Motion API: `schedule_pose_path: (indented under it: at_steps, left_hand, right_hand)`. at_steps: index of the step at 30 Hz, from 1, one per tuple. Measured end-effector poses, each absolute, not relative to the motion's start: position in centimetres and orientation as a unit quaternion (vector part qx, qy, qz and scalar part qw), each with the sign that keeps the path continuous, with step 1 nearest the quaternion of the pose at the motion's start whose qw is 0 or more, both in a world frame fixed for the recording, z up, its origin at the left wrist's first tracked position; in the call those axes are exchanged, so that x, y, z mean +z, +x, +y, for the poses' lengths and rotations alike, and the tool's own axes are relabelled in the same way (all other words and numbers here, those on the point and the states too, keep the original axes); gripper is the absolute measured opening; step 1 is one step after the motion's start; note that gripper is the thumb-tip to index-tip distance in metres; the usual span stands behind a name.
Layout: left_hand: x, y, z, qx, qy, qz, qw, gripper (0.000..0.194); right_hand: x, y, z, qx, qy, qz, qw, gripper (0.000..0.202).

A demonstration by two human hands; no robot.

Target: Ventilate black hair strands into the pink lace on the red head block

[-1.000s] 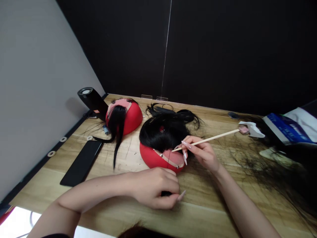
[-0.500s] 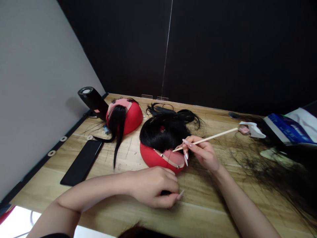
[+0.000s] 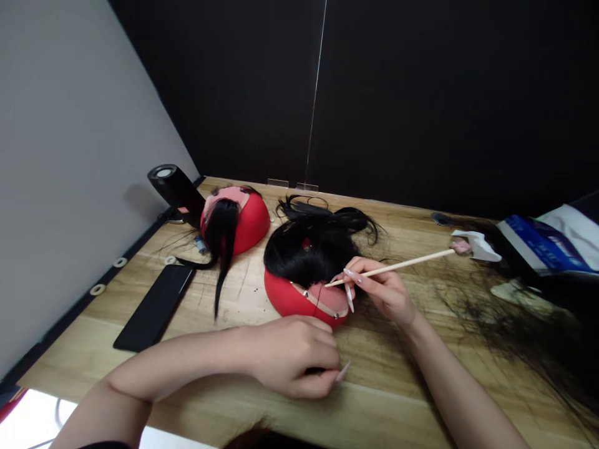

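At the wooden table [image 3: 388, 405], the right hand [image 3: 384, 290] pinches a stick [image 3: 412, 262] (tip indistinct); the left hand [image 3: 294, 355] curls, its hold hidden.

The left arm [image 3: 201, 358] bends inward, left fingers [image 3: 326, 354] loosely curled; right forearm [image 3: 447, 371] slants up, right fingers [image 3: 372, 287] pinching

1. We see a cream stick [image 3: 407, 263].
2. Our nearer dome [image 3: 283, 294] is red, its net [image 3: 333, 299] pink, its hair [image 3: 287, 249] black.
3. Our counter [image 3: 379, 386] shows light-brown wood grain.
4. We spot a blue-and-white packet [image 3: 545, 244].
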State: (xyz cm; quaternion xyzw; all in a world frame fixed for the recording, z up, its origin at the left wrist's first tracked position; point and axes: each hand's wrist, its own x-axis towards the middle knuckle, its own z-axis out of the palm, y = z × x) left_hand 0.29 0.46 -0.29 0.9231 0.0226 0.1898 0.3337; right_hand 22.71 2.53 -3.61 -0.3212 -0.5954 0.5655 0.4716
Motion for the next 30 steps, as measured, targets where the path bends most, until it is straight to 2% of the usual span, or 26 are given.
schedule_pose_path:
  at_steps: [12, 19, 25, 30]
  left_hand:
    - [-0.5, 0.3, 0.7, 0.236, 0.955, 0.035, 0.178, 0.030]
    - [0.2, -0.3, 1.2, 0.213, 0.970, 0.059, 0.103, 0.030]
    - [0.6, -0.7, 1.4, 0.194, 0.974, 0.073, 0.090, 0.027]
    - [0.7, -0.7, 1.2, 0.125, 0.978, 0.082, 0.146, 0.024]
  right_hand:
    - [-3.7, 22.7, 2.6, 0.545, -0.301, -0.620, 0.478, 0.018]
    - [-3.5, 22.4, 2.6, 0.571, -0.295, -0.581, 0.500, 0.018]
    - [-2.9, 22.1, 2.6, 0.599, -0.307, -0.537, 0.509, 0.019]
    - [-2.9, 22.0, 2.6, 0.602, -0.301, -0.534, 0.512, 0.018]
